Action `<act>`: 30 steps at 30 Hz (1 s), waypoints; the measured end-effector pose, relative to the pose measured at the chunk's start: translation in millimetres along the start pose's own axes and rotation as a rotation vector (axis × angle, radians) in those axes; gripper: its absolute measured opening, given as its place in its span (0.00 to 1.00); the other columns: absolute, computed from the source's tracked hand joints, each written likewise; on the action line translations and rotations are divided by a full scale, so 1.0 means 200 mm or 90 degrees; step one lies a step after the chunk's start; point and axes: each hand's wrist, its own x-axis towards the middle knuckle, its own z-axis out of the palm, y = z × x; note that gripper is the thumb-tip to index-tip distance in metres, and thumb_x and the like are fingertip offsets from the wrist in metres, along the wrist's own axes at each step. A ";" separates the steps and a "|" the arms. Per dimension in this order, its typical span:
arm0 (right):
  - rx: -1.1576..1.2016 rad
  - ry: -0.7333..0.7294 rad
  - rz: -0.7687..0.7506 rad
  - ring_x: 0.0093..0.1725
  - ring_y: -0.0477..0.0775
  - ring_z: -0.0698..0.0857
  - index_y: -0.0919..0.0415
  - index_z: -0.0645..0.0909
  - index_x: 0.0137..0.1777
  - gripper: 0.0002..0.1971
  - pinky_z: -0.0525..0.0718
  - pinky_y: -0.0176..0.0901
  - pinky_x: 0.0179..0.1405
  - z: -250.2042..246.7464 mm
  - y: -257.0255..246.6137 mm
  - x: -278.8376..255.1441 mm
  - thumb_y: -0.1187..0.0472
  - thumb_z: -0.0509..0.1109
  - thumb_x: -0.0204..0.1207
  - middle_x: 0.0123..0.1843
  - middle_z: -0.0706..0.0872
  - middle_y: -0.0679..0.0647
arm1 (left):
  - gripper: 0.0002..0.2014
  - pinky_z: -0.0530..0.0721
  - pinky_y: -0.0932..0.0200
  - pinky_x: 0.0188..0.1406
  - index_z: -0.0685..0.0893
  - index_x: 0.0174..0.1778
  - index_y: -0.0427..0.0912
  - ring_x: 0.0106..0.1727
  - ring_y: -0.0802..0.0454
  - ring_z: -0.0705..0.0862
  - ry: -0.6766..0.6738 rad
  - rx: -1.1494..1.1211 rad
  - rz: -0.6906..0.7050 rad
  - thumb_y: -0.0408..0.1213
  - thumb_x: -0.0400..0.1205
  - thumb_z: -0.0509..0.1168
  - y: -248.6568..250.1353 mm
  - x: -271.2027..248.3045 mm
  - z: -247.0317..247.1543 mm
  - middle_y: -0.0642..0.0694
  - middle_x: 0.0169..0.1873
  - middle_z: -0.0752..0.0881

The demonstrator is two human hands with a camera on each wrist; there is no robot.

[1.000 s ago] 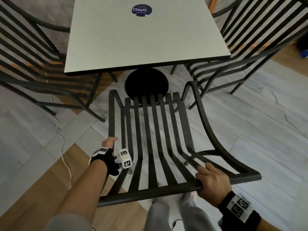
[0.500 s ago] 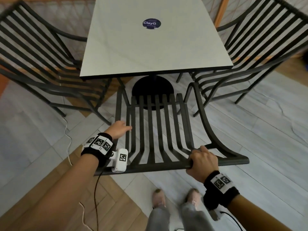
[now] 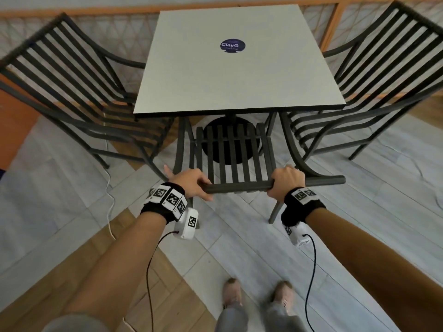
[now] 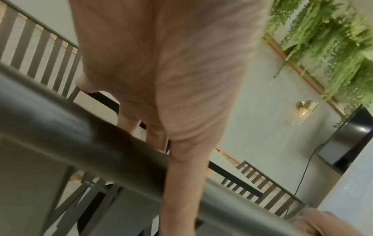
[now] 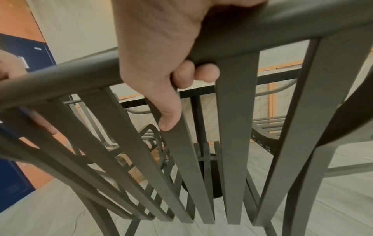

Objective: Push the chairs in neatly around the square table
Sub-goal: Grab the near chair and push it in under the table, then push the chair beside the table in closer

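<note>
A square table (image 3: 227, 80) with a light top and a round dark sticker stands ahead of me. The near dark slatted metal chair (image 3: 230, 152) faces it, with the front of its seat at about the table's near edge. My left hand (image 3: 191, 184) grips the left end of the chair's top rail (image 3: 239, 187), thumb under and one finger sticking out to the left. In the left wrist view the left hand (image 4: 171, 79) straddles the top rail (image 4: 60, 124). My right hand (image 3: 287, 180) grips the rail further right; the right hand (image 5: 161, 47) has its fingers curled round the top rail (image 5: 282, 24).
A matching chair (image 3: 72, 92) stands at the table's left side and another chair (image 3: 374, 80) at its right. The table's round black base (image 3: 230, 140) lies under the near chair's seat. A white cable (image 3: 110, 200) trails on the floor at left. My feet (image 3: 231, 293) are behind the chair.
The near chair has come up from a backward tilt and moved toward the table. My left hand has shifted from the chair's left side frame to the top rail.
</note>
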 end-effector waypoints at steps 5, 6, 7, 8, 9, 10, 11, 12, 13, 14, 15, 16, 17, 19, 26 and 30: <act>0.020 0.005 0.022 0.51 0.57 0.80 0.53 0.82 0.39 0.18 0.78 0.50 0.42 0.01 0.02 0.14 0.38 0.73 0.67 0.34 0.78 0.51 | 0.09 0.49 0.18 0.76 0.86 0.41 0.68 0.52 0.54 0.83 0.174 -0.015 -0.017 0.44 0.74 0.72 -0.03 0.00 0.01 0.60 0.38 0.88; 0.030 -0.002 0.027 0.53 0.57 0.79 0.52 0.83 0.41 0.18 0.78 0.54 0.48 0.00 0.02 0.16 0.37 0.73 0.66 0.35 0.79 0.50 | 0.10 0.38 0.19 0.77 0.87 0.44 0.65 0.51 0.53 0.82 0.226 0.018 -0.040 0.41 0.77 0.69 -0.02 -0.02 0.01 0.58 0.38 0.88; 0.038 -0.008 0.030 0.56 0.57 0.78 0.50 0.83 0.42 0.17 0.76 0.59 0.56 0.00 0.03 0.18 0.36 0.73 0.67 0.37 0.80 0.50 | 0.11 0.31 0.21 0.76 0.88 0.45 0.62 0.51 0.51 0.84 0.269 0.059 -0.063 0.38 0.79 0.66 -0.01 -0.02 0.00 0.57 0.37 0.89; 0.040 -0.013 0.031 0.57 0.57 0.78 0.49 0.83 0.42 0.16 0.73 0.64 0.62 0.00 0.03 0.20 0.36 0.73 0.67 0.38 0.81 0.49 | 0.12 0.28 0.22 0.75 0.87 0.44 0.60 0.52 0.50 0.85 0.295 0.098 -0.081 0.36 0.80 0.63 0.01 -0.02 -0.01 0.55 0.36 0.89; 0.038 -0.017 0.033 0.58 0.57 0.78 0.48 0.82 0.43 0.16 0.69 0.68 0.65 0.00 0.03 0.21 0.37 0.72 0.68 0.39 0.82 0.49 | 0.14 0.29 0.22 0.76 0.86 0.39 0.59 0.52 0.49 0.86 0.308 0.121 -0.097 0.33 0.80 0.61 0.02 -0.01 -0.02 0.53 0.32 0.88; 0.033 -0.018 0.032 0.58 0.57 0.78 0.47 0.82 0.44 0.15 0.67 0.69 0.67 -0.01 0.03 0.23 0.37 0.71 0.69 0.40 0.84 0.49 | 0.16 0.30 0.22 0.76 0.82 0.33 0.58 0.51 0.49 0.86 0.315 0.132 -0.112 0.32 0.80 0.60 0.02 0.00 -0.04 0.53 0.29 0.85; 0.029 -0.020 0.031 0.59 0.57 0.78 0.47 0.82 0.46 0.14 0.65 0.71 0.67 -0.01 0.03 0.24 0.38 0.71 0.70 0.41 0.85 0.49 | 0.17 0.31 0.22 0.77 0.79 0.29 0.58 0.50 0.49 0.86 0.321 0.135 -0.121 0.32 0.79 0.60 0.02 0.03 -0.05 0.53 0.26 0.83; 0.026 -0.023 0.030 0.59 0.57 0.78 0.46 0.82 0.47 0.14 0.63 0.72 0.68 -0.02 0.02 0.26 0.38 0.71 0.70 0.42 0.86 0.49 | 0.17 0.31 0.23 0.77 0.77 0.27 0.57 0.49 0.48 0.86 0.322 0.134 -0.122 0.33 0.79 0.60 0.03 0.04 -0.07 0.53 0.26 0.82; 0.025 -0.030 0.031 0.59 0.57 0.78 0.46 0.82 0.47 0.13 0.62 0.73 0.68 -0.03 0.01 0.27 0.39 0.71 0.71 0.43 0.86 0.50 | 0.16 0.32 0.23 0.78 0.78 0.27 0.56 0.49 0.48 0.86 0.320 0.130 -0.121 0.33 0.79 0.60 0.03 0.06 -0.08 0.53 0.26 0.83; 0.024 -0.036 0.033 0.58 0.57 0.79 0.46 0.82 0.47 0.13 0.61 0.73 0.69 -0.04 0.01 0.28 0.39 0.70 0.71 0.42 0.85 0.49 | 0.15 0.34 0.24 0.78 0.80 0.28 0.54 0.49 0.48 0.86 0.315 0.123 -0.117 0.33 0.79 0.60 0.03 0.07 -0.09 0.52 0.28 0.85; 0.023 -0.039 0.036 0.57 0.57 0.80 0.46 0.82 0.47 0.14 0.61 0.71 0.70 -0.04 0.01 0.28 0.37 0.69 0.71 0.40 0.84 0.49 | 0.14 0.36 0.24 0.79 0.82 0.31 0.54 0.49 0.47 0.86 0.310 0.114 -0.114 0.33 0.79 0.60 0.03 0.08 -0.10 0.51 0.30 0.87; 0.025 -0.041 0.038 0.55 0.56 0.80 0.46 0.82 0.46 0.15 0.62 0.70 0.69 -0.05 0.01 0.28 0.36 0.69 0.71 0.39 0.84 0.48 | 0.14 0.37 0.25 0.80 0.85 0.35 0.54 0.49 0.47 0.86 0.305 0.106 -0.108 0.32 0.79 0.60 0.03 0.08 -0.10 0.51 0.32 0.88; 0.033 -0.043 0.040 0.53 0.56 0.81 0.46 0.82 0.46 0.15 0.62 0.68 0.70 -0.06 0.01 0.27 0.36 0.68 0.71 0.38 0.84 0.48 | 0.14 0.38 0.26 0.80 0.87 0.40 0.55 0.51 0.47 0.86 0.303 0.096 -0.101 0.32 0.79 0.61 0.02 0.08 -0.09 0.50 0.34 0.89; 0.059 -0.054 0.037 0.50 0.57 0.83 0.48 0.82 0.46 0.14 0.62 0.67 0.71 -0.07 0.00 0.27 0.39 0.69 0.72 0.39 0.86 0.49 | 0.14 0.38 0.25 0.80 0.88 0.48 0.56 0.54 0.48 0.85 0.304 0.061 -0.073 0.33 0.79 0.62 0.01 0.05 -0.09 0.52 0.39 0.90; -0.033 -0.160 -0.083 0.47 0.55 0.84 0.54 0.80 0.49 0.15 0.81 0.48 0.51 -0.31 -0.22 0.22 0.43 0.69 0.73 0.47 0.85 0.52 | 0.17 0.48 0.27 0.80 0.83 0.63 0.61 0.66 0.52 0.81 0.314 -0.093 0.042 0.37 0.81 0.63 -0.17 -0.14 -0.16 0.57 0.58 0.88; 0.147 -0.216 -0.251 0.44 0.46 0.86 0.46 0.81 0.43 0.11 0.84 0.43 0.50 -0.47 -0.47 0.32 0.41 0.72 0.70 0.44 0.88 0.47 | 0.14 0.56 0.36 0.82 0.85 0.61 0.56 0.64 0.56 0.82 0.317 -0.104 0.076 0.38 0.82 0.64 -0.38 -0.18 -0.26 0.55 0.58 0.89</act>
